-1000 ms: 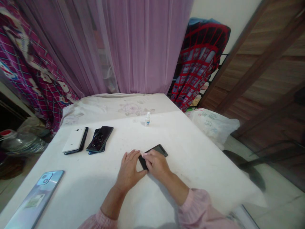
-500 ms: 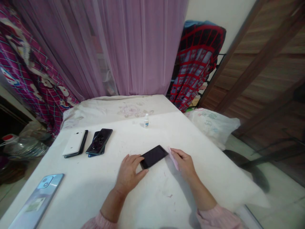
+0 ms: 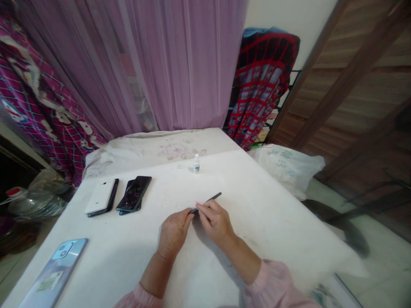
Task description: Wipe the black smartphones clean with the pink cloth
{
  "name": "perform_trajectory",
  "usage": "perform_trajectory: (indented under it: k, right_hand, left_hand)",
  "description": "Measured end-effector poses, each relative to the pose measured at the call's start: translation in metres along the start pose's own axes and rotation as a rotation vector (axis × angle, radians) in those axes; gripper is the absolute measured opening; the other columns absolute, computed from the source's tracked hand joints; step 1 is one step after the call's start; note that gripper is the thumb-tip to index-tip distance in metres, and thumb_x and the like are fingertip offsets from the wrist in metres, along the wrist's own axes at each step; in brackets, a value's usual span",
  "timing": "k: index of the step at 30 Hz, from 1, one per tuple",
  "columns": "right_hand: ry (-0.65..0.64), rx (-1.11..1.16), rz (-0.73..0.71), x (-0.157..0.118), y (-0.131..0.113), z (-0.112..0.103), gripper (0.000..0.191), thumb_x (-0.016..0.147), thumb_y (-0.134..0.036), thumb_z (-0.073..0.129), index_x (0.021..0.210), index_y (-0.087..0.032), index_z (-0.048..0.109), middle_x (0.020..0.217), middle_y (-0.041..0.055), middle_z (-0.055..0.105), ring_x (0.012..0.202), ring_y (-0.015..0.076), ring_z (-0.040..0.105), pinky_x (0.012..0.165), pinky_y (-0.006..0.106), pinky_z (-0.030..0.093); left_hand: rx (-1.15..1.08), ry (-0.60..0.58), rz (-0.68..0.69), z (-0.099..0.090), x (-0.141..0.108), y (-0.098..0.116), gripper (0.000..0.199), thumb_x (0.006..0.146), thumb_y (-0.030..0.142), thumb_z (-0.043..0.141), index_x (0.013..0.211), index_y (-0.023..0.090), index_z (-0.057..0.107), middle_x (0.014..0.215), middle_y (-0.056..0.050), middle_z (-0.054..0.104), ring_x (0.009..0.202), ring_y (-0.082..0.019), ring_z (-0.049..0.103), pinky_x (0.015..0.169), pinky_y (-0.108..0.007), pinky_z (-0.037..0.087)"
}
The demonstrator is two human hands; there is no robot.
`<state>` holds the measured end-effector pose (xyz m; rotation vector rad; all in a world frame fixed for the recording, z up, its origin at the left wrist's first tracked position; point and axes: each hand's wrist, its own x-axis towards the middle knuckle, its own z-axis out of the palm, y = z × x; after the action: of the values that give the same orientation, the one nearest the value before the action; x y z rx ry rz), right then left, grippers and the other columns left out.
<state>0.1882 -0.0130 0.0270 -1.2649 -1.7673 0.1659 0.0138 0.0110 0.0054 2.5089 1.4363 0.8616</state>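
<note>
Grip pinching a tilted phone (image 3: 215, 197) — left hand (image 3: 174, 232) at its end, right hand (image 3: 217, 221) curled over its edge.

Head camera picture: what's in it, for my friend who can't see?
A person's left hand and right hand hold a slim dark object, likely a phone, edge-on at a white table, with pink material in the right fingertips. A small bottle stands beyond; leftward lie a white phone and a black phone, each atop another, and a pale blue phone.
</note>
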Motion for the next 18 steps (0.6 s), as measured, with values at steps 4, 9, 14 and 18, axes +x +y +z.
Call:
perform_trajectory:
  k: [4, 9, 14, 18]
  right_hand:
    - [-0.072, 0.044, -0.058, -0.001, -0.015, 0.009, 0.035, 0.091, -0.017, 0.046, 0.118, -0.027, 0.065, 0.084, 0.0046, 0.063, 0.081, 0.0151, 0.062, 0.074, 0.026, 0.053]
    - [-0.112, 0.012, -0.109, -0.002, -0.009, 0.006, 0.035, 0.092, -0.017, 0.045, 0.118, -0.026, 0.066, 0.086, 0.0049, 0.062, 0.081, 0.0147, 0.061, 0.073, 0.026, 0.052]
    - [0.017, -0.039, -0.017, 0.006, 0.023, -0.007, 0.033, 0.091, -0.017, 0.045, 0.114, -0.024, 0.068, 0.088, 0.0058, 0.063, 0.080, 0.0148, 0.062, 0.074, 0.025, 0.051]
    - [0.140, -0.108, 0.161, 0.018, 0.056, -0.021, 0.032, 0.088, -0.019, 0.048, 0.108, -0.023, 0.072, 0.085, 0.0046, 0.064, 0.077, 0.0148, 0.062, 0.071, 0.025, 0.050]
  left_hand:
    - [0.019, -0.002, 0.003, -0.003, 0.001, 0.001, 0.037, 0.099, 0.037, 0.033, 0.104, 0.023, 0.066, 0.085, -0.005, 0.073, 0.073, -0.020, 0.068, 0.070, -0.029, 0.054]
    - [0.002, 0.006, 0.016, -0.004, 0.003, 0.002, 0.036, 0.099, 0.036, 0.033, 0.104, 0.022, 0.065, 0.086, -0.006, 0.073, 0.074, -0.021, 0.068, 0.070, -0.031, 0.054]
    - [-0.043, 0.023, 0.013, -0.001, 0.006, 0.000, 0.034, 0.098, 0.037, 0.036, 0.108, 0.022, 0.064, 0.097, -0.005, 0.074, 0.081, -0.021, 0.070, 0.075, -0.031, 0.055]
    - [-0.123, 0.018, -0.129, -0.002, 0.006, -0.003, 0.033, 0.095, 0.040, 0.038, 0.102, 0.023, 0.066, 0.085, -0.003, 0.074, 0.074, -0.019, 0.070, 0.069, -0.029, 0.054]
